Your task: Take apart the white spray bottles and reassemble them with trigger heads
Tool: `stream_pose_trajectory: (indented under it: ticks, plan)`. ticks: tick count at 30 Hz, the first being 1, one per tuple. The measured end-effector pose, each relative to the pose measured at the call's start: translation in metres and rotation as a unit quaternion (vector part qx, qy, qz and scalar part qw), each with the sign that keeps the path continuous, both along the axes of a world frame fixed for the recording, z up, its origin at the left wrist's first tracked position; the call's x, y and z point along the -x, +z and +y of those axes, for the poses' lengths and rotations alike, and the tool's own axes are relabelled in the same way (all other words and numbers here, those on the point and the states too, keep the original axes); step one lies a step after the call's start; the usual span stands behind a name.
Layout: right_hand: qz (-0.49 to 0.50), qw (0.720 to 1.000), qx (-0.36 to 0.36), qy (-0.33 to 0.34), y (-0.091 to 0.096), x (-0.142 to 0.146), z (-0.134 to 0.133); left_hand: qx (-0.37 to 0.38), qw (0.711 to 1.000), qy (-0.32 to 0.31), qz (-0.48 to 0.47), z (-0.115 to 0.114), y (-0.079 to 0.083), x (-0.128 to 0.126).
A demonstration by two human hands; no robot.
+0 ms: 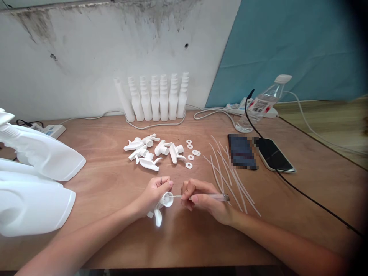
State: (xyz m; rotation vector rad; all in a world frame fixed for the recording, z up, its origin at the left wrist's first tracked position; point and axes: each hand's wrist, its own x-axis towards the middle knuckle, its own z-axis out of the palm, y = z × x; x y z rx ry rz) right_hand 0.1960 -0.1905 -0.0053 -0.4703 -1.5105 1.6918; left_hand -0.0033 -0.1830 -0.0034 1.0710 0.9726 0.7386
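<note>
My left hand (152, 193) is closed around a white trigger sprayer head (162, 205), its lever hanging down toward me. My right hand (202, 197) pinches a thin clear dip tube (214, 196) lying level, and the tube's tip meets the sprayer head's cap. Both hands rest low over the wooden table (115, 237), near its front middle. A pile of loose sprayer heads (152, 150) lies just beyond my hands. Small white washer rings (192, 153) lie to its right. A fan of loose clear tubes (227, 172) is spread to the right of my right hand.
A row of white bottles (156, 97) stands against the back wall. Large white bottles (31, 180) lie at the left edge. Two phones (258, 153), a black cable (310, 199), a clear water bottle (260, 105) and power strips (51, 130) occupy the right and back.
</note>
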Motion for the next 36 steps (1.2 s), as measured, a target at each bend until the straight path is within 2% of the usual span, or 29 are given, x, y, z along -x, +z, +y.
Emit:
stream_pose_trajectory:
  ticks: [4,14,22,25,27,29,31,36]
  plan:
    - [0.040,0.998,0.050,-0.013,-0.004,0.003,0.000,0.043,0.999,0.003,-0.013,0.000,0.004,-0.001]
    - [0.078,0.995,0.044,-0.052,-0.001,0.005,-0.007,0.141,0.986,-0.001,-0.085,-0.002,0.003,0.000]
    - [0.100,0.987,0.125,0.009,0.000,0.007,-0.002,0.177,0.976,-0.032,-0.120,-0.003,-0.005,0.003]
    - [0.067,0.994,0.081,0.003,0.003,0.004,-0.003,0.189,0.974,-0.028,-0.124,-0.004,-0.004,0.001]
    - [0.021,0.999,0.030,-0.010,0.005,0.001,-0.004,0.176,0.978,-0.014,-0.113,-0.005,-0.001,0.000]
    - [-0.008,1.000,0.010,-0.019,0.006,0.001,-0.005,0.157,0.982,-0.001,-0.101,-0.006,0.001,-0.002]
    - [0.018,0.999,0.040,-0.014,0.006,0.002,-0.005,0.146,0.985,0.003,-0.097,-0.007,0.001,-0.002]
    - [0.120,0.976,0.182,0.017,0.000,0.011,-0.002,0.157,0.982,-0.027,-0.102,-0.008,-0.005,-0.002]
